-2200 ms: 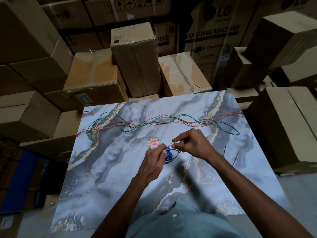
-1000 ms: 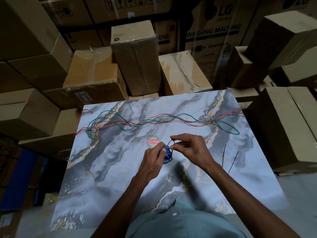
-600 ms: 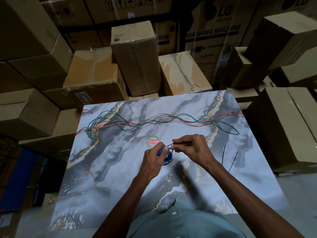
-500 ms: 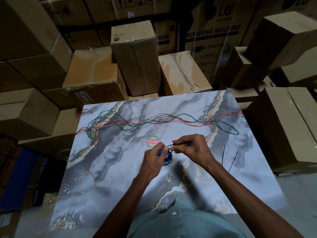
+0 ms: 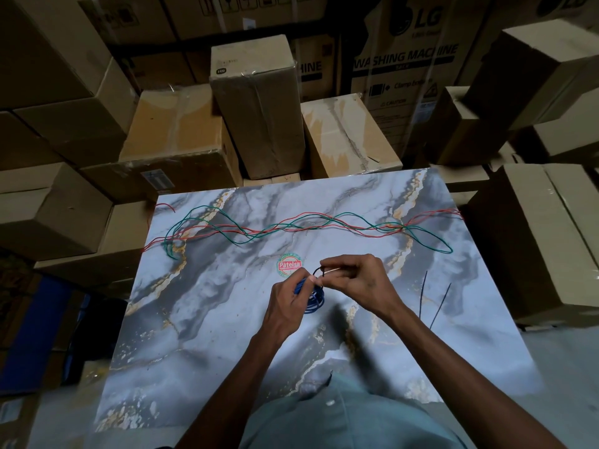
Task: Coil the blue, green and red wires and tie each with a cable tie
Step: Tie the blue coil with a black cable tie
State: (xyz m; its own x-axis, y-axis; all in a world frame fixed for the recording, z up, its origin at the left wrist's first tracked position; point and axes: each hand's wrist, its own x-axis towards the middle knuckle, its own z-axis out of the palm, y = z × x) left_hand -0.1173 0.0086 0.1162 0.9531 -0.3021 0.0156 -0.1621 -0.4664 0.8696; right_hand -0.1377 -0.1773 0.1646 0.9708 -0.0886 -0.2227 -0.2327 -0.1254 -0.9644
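Near the middle of the marble-patterned table (image 5: 201, 319), just this side of a round red sticker (image 5: 289, 265), the blue wire (image 5: 316, 298) sits wound into one small coil. The left hand (image 5: 285, 306) grips that coil with fingers curled round it, while the right hand (image 5: 353, 281) pinches a thin black cable tie (image 5: 318, 270) looped over the top of the bundle. To finish this step well, I would keep the coil squeezed flat so no turn slips out, feed the tail cleanly through the head and pull it snug. Two spare cable ties (image 5: 434, 301) lie well off to the right. One green wire (image 5: 428, 241) and one red wire (image 5: 434, 215) lie uncoiled and intertwined across the far side of the table, against stacked cardboard boxes (image 5: 256, 102).
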